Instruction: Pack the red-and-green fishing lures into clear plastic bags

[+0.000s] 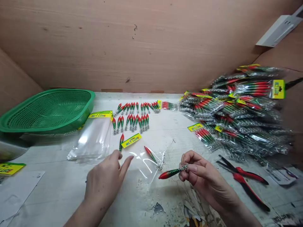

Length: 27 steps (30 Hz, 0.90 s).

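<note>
A slim, red-and-green fishing lure (pixel 169 174), pinched by its metal hooks (pixel 184 167) in the right hand (pixel 203 176), points toward the left hand (pixel 104 176), thumb spread, its grip unclear. Likely light, stiff and slick, it suits a mid-body hold.

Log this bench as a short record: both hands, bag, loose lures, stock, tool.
Left hand: beside the lower end of a lure; grip unclear
Right hand: pinching a red-and-green lure by its hooked end
Bag: clear bag, yellow header; another lure in or on it, unclear which
Loose lures: two rows
Stock: heaped filled packets, right
Tool: red-and-black hand tool
</note>
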Each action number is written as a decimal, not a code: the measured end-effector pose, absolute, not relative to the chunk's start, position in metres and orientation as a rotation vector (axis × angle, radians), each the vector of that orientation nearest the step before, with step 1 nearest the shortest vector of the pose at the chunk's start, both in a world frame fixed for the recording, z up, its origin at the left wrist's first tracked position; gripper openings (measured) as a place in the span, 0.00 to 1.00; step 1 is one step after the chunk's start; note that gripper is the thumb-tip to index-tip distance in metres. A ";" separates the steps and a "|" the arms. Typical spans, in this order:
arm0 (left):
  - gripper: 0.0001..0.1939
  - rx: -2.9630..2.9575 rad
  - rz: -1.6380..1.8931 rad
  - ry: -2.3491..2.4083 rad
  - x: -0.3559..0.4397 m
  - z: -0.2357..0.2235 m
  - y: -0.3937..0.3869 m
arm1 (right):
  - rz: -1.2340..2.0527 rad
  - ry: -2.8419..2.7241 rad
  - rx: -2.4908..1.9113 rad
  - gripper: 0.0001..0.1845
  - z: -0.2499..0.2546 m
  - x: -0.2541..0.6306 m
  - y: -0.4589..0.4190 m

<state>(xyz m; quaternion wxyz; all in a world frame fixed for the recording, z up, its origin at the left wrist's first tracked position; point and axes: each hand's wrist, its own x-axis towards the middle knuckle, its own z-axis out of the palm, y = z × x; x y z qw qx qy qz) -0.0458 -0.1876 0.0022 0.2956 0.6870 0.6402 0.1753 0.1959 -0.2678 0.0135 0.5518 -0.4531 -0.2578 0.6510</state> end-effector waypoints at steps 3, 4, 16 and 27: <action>0.16 1.974 0.731 1.201 -0.038 0.015 -0.202 | 1.617 -0.620 -0.986 0.11 0.018 0.189 -0.270; 0.15 1.893 0.693 0.986 -0.032 0.016 -0.209 | 1.637 -0.630 -0.956 0.11 0.019 0.185 -0.270; 0.22 0.877 0.481 0.917 -0.012 -0.006 -0.228 | -0.176 -1.345 -2.219 0.20 -0.018 0.284 -0.322; 0.13 0.880 0.642 0.822 -0.011 -0.006 -0.226 | -0.192 -1.621 -2.216 0.16 -0.087 0.376 -0.388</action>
